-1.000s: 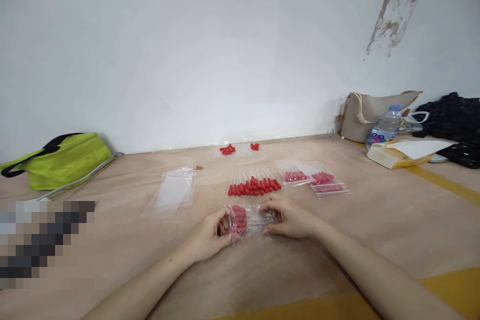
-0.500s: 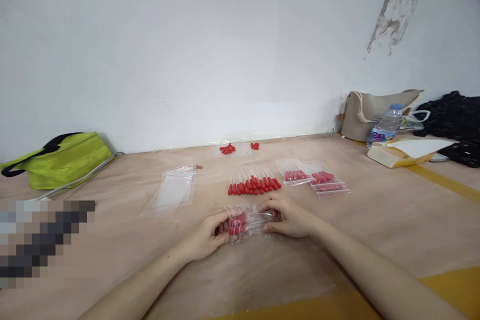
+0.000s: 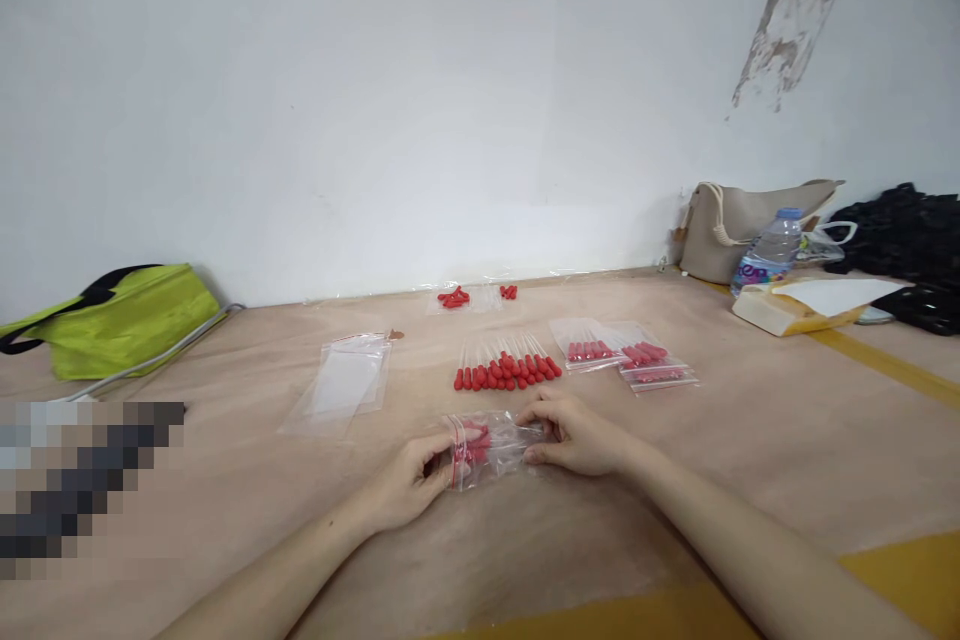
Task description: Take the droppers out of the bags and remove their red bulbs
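Note:
Between my hands lies a clear zip bag (image 3: 506, 442) with several red-ended pieces (image 3: 474, 444) inside, close to its left, zip end. My left hand (image 3: 416, 480) is curled at that end, its fingertips at or just inside the plastic by the red ends; exactly which is hard to make out. Thumb and fingers of my right hand (image 3: 566, 432) pinch the bag's right end. Just beyond the bag, a fanned pile of red-tipped thin sticks (image 3: 506, 370) lies on the table, red ends toward me.
Filled bags (image 3: 649, 358) lie right of the pile, flat clear bags (image 3: 349, 380) to its left. Loose red pieces (image 3: 454, 298) rest near the wall. A lime-green bag (image 3: 135, 320) stands far left; a water bottle (image 3: 772, 250), tissue pack (image 3: 787, 310) and beige bag (image 3: 701, 240) stand far right.
My left hand has shifted slightly left, its fingertips now further over the red ends. The red pieces have moved a little in the bag. My right hand keeps its place.

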`<state>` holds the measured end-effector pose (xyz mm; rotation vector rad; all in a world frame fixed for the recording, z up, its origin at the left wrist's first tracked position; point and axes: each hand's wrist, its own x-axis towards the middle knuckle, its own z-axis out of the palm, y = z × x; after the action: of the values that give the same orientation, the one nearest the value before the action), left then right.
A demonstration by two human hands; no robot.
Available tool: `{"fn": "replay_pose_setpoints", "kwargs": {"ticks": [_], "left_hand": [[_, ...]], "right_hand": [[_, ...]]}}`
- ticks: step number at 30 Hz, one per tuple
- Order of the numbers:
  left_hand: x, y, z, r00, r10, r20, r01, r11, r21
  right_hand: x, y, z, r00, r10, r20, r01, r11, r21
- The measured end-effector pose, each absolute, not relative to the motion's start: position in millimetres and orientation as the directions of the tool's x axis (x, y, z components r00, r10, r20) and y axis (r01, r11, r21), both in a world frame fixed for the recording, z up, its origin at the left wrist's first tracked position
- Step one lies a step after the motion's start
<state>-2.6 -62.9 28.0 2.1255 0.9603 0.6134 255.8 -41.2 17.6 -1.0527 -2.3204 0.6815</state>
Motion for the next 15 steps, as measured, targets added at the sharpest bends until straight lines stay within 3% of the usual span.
{"fn": "replay_pose_setpoints", "kwargs": {"ticks": [5, 11, 15], "left_hand": [[-2.5, -58.8, 25.2, 0.554, 0.818, 0.157, 0.417, -0.436, 0.798], [-26.4, -43.8, 25.3, 0.476, 0.879, 0.027, 0.318, -0.201, 0.927], [-38.0, -35.6, 27.6, 0.436, 0.897, -0.074, 0.328, -0.081, 0.941]], "right_hand": [[255.0, -40.6, 17.6, -0.569, 0.786, 0.242, 0.538, 0.578, -0.614], [254.7, -40.6, 17.6, -0.573, 0.784, 0.238, 0.529, 0.576, -0.624], [254.6, -40.5, 18.3, -0.569, 0.787, 0.238, 0.538, 0.576, -0.615]]}}
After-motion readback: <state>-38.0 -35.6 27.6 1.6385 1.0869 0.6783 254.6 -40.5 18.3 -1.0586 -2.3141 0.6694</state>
